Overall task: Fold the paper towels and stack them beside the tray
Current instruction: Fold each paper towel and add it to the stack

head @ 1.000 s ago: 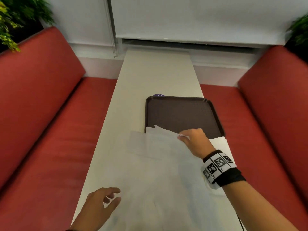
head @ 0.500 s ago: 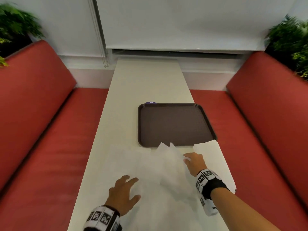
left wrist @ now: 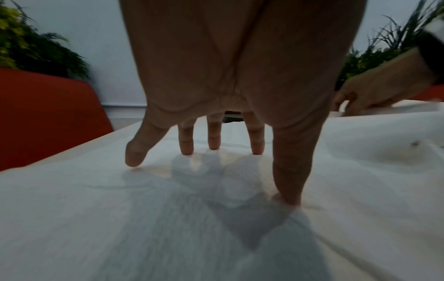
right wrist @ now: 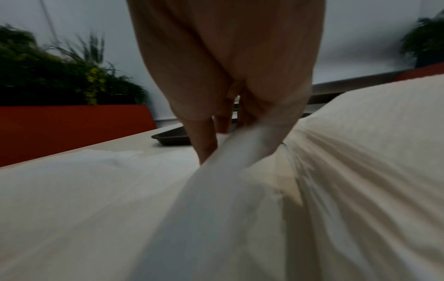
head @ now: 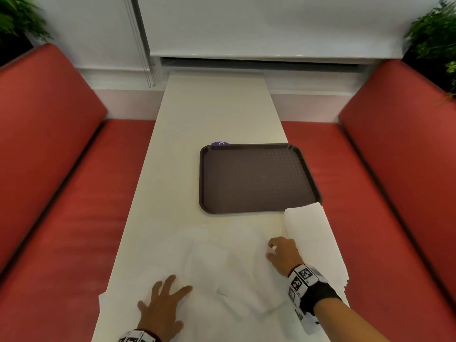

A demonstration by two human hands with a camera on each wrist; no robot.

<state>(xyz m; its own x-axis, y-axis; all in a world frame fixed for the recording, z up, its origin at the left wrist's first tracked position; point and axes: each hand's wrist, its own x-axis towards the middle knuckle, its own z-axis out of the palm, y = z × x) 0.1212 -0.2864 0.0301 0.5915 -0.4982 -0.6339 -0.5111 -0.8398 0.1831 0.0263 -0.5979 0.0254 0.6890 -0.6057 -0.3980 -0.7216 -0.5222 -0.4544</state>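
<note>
A large white paper towel (head: 234,262) lies spread and wrinkled on the near part of the table, in front of the dark brown tray (head: 254,178). My left hand (head: 167,290) presses flat on the towel's near left part, its fingers (left wrist: 186,144) straight and spread. My right hand (head: 270,249) sits at the towel's right side, fingers curled. In the right wrist view, it (right wrist: 240,144) pinches a raised fold of the towel (right wrist: 72,190). A stack of folded white towels (head: 311,233) lies just right of that hand, touching the tray's near right corner.
The long narrow cream table (head: 209,107) runs away from me to the wall. Red benches stand along its left (head: 49,169) and right (head: 394,169) sides. A small purple object (head: 220,143) peeks out behind the tray. Plants (head: 434,38) fill the far corners.
My right hand has drawn the towel's far edge back from the tray toward me and lowered it. My left hand has moved forward and now lies flat on the towel.
</note>
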